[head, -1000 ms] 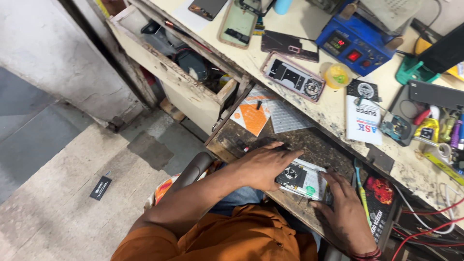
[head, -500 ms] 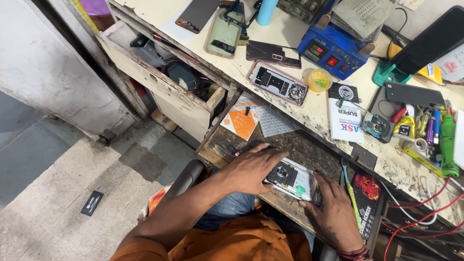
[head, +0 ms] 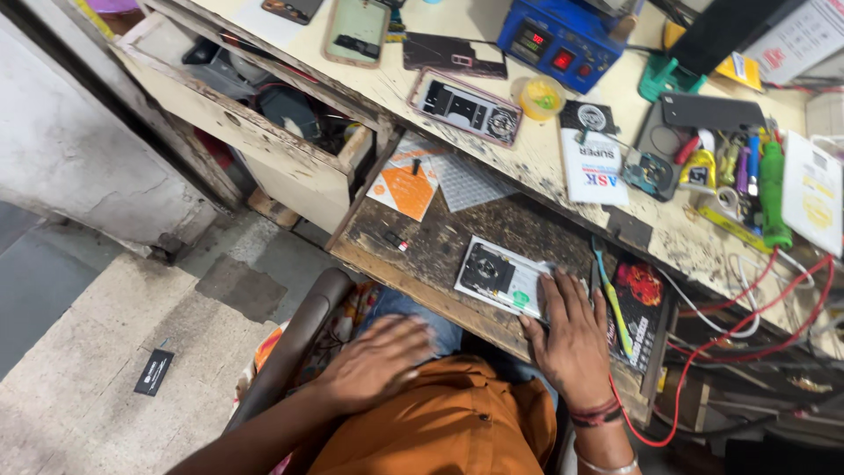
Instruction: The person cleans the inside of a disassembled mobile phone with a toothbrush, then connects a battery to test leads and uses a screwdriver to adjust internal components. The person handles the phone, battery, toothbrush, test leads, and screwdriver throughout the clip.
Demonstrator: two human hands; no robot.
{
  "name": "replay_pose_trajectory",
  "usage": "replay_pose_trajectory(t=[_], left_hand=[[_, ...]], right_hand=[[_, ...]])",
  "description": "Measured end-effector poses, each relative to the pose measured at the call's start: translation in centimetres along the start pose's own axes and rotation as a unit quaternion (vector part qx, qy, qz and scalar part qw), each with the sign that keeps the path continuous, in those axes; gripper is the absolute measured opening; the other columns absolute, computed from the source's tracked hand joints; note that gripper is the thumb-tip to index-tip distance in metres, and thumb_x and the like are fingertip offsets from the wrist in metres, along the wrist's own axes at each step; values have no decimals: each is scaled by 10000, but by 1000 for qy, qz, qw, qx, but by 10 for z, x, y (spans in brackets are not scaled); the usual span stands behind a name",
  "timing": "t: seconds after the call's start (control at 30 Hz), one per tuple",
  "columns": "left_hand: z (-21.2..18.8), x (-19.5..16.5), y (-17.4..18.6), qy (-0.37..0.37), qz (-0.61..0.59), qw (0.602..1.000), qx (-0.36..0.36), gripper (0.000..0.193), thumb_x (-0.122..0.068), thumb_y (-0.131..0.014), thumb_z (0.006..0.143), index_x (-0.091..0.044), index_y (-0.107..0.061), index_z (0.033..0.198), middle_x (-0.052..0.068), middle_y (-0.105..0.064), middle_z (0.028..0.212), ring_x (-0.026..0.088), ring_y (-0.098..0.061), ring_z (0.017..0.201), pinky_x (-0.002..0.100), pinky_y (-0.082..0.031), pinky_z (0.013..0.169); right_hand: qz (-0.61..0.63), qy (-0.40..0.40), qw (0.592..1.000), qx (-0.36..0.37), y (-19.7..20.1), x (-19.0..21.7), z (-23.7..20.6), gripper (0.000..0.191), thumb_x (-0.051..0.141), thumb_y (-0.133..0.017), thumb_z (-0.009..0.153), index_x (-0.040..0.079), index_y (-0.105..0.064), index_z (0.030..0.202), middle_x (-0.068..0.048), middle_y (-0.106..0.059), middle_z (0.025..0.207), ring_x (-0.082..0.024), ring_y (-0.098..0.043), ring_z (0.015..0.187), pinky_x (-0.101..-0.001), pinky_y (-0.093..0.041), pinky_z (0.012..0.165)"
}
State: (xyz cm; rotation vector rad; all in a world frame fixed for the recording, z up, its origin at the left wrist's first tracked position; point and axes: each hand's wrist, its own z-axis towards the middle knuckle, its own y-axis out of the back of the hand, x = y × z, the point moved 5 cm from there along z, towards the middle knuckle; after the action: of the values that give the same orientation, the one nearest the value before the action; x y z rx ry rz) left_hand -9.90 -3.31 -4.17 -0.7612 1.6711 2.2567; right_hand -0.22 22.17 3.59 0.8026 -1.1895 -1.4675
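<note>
While the head view looked down, the right hand (head: 573,339) lay flat with fingers spread, fingertips touching the edge of the opened phone (head: 503,278) on the pull-out surface (head: 440,242), gripping nothing. The left hand (head: 376,362) rested open on the lap, apart from everything. A careless push could have slid the phone toward the near edge or onto the tiny loose part (head: 395,238) nearby.

An opened phone (head: 501,279) lies on the pull-out shelf (head: 422,251) below the workbench (head: 527,158). The right hand (head: 571,339) rests on its right end; the left hand (head: 378,362) lies in the lap.
</note>
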Motion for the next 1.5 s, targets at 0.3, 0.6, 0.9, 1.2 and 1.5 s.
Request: replay_pose_trajectory(t=[0.3,0.6,0.9,1.2,1.5], left_hand=[[17,-13,-14,190,-14,981,-29,784,-561,-421,1031,-109,-190,1629,151,-77,1723,351,-22,1581,554,-103,1232],[-15,-15,-19,281,-158,942,-91,819,-311,-688,923,-140,-265,1604,171,-286,1651,363,-315,1485,450,-332,1169],[-23,17,-12,304,-167,901,-261,337,-198,-812,857,-124,-772,1183,128,-760,1207,194,-760,1107,299,-593,906],[-23,37,-23,381,-401,818,-160,754,-554,-472,960,-146,-358,1584,125,-392,1608,249,-384,1453,413,-298,1160],[-16,45,-53,479,-358,801,18,716,-613,-365,1021,-67,-587,1427,208,-641,1406,347,-573,1328,395,-397,1114]], right_hand=[[-3,-9,1000,-21,23,-4,-28,612,451,-575,968,71,-531,1446,-177,-539,1495,-373,-463,1412,-564,-252,1204],[1,-15,1000,-25,13,-6,-49,610,463,-597,984,64,-544,1443,-167,-552,1496,-369,-475,1418,-564,-251,1219],[12,-21,999,-22,8,-3,-32,606,473,-600,989,70,-557,1440,-161,-551,1500,-370,-472,1424,-558,-260,1219],[19,-25,999,-26,10,-5,-28,614,481,-609,981,76,-561,1440,-147,-548,1506,-366,-469,1424,-560,-254,1223],[15,-29,999,-22,15,-16,-31,617,476,-613,971,83,-561,1444,-137,-544,1509,-353,-467,1424,-549,-256,1219]])
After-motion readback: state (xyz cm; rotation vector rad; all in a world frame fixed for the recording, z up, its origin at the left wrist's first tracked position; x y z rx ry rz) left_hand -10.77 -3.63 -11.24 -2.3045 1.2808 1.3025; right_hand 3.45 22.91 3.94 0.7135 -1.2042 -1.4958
